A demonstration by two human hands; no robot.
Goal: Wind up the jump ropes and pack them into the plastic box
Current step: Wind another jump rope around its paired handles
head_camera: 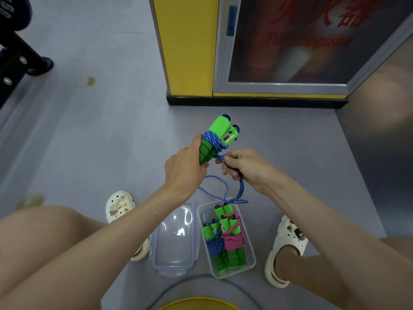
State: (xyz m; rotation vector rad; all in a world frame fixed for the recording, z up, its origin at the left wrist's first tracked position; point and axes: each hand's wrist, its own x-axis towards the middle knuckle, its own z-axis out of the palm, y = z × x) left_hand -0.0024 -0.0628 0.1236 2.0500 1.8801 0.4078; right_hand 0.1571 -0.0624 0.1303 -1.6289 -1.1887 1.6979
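My left hand (183, 170) grips the two green foam handles (218, 136) of a jump rope, held together above the floor. Blue rope is wound several times around the handles. My right hand (242, 167) pinches the blue rope (225, 191) just beside the handles; a loose loop of it hangs down to the rim of the clear plastic box (251, 257). That box stands on the floor between my feet and holds wound green-handled ropes, one blue (214, 243) and one pink (233, 240).
The box's clear lid (176, 236) lies on the floor left of the box. My white clogs (119, 205) (288, 238) flank them. A yellow pillar (186, 45) and a fire-extinguisher cabinet (288, 41) stand ahead. Another person's dark shoe (41, 64) is at far left.
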